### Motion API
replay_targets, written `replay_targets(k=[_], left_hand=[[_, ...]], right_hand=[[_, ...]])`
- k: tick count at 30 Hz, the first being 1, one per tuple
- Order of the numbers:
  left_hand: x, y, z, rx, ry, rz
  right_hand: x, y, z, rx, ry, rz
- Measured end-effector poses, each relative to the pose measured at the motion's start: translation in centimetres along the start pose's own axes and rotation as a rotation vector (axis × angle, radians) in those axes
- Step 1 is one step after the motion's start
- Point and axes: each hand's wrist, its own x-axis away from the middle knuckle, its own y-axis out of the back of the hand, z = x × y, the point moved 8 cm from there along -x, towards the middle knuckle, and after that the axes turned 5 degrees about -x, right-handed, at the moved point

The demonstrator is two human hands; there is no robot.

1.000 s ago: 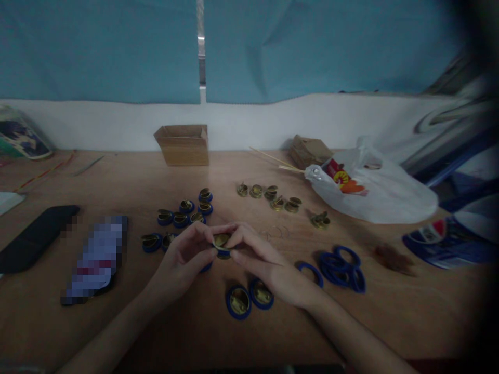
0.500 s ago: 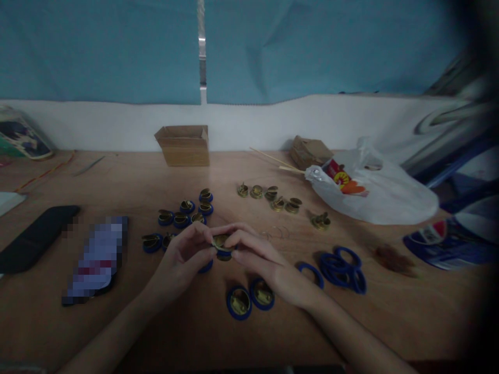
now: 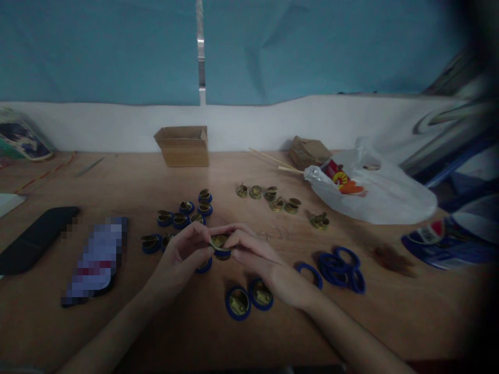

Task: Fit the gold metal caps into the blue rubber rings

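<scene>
Between my two hands, over the middle of the table, is a round brass-coloured lidded case (image 3: 220, 242) with a blue ring around its lower part. My left hand (image 3: 185, 252) pinches its left edge between thumb and fingers. From the other side, my right hand (image 3: 259, 257) grips it, fingertips on the top and thumb low at the rim. Several similar cases in blue rings (image 3: 181, 219) stand with lids raised beyond my left hand. Two ringed cases (image 3: 238, 302) lie nearer to me, below my right hand. Fingers hide part of the held case.
Brass cases without rings (image 3: 277, 203) stand at the back right of centre. Loose blue rings (image 3: 340, 267) lie on the right, near a white plastic bag (image 3: 393, 192) and a blue packet (image 3: 440, 241). A cardboard box (image 3: 185, 148) stands behind; two phone-like slabs (image 3: 37, 236) lie left.
Both hands keep their grip on the ringed case, with hardly any visible movement. The whole view has shifted very slightly.
</scene>
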Motion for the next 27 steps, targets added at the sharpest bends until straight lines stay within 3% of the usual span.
replay_targets(k=[11,27], left_hand=[[0.0,0.0,-0.2,0.007,0.005,-0.006],[-0.5,0.0,0.7,0.208,0.067,-0.025]], right_hand=[[-0.1,0.4,0.2,0.010,0.030,-0.020],[-0.2,0.7,-0.3,-0.014,0.029,-0.057]])
